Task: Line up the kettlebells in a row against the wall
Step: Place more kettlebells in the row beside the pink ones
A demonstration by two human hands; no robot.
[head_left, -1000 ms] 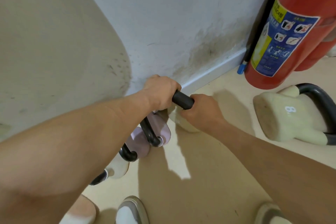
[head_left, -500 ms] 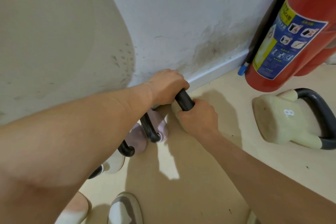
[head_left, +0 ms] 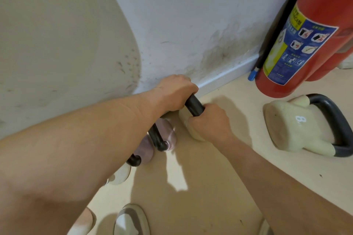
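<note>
Both hands grip the black handle [head_left: 193,105] of a cream kettlebell [head_left: 193,131] standing by the white wall [head_left: 191,15]. My left hand [head_left: 176,92] closes over the handle's far end, my right hand [head_left: 209,123] over its near end, and they hide most of the bell. To its left, a row runs along the wall: two pink kettlebells [head_left: 168,135] [head_left: 144,151] and a cream one [head_left: 121,175], partly behind my left forearm. Another cream kettlebell marked 8 [head_left: 292,126] lies on its side at the right.
A red fire extinguisher [head_left: 305,34] stands against the wall at the right, just behind the tipped kettlebell, with a second red cylinder behind it. My shoes [head_left: 129,219] are at the bottom on the beige floor [head_left: 210,187].
The held kettlebell has shifted slightly toward the wall and the pink one. Both hands keep their grip on the handle; the view has moved a little closer.
</note>
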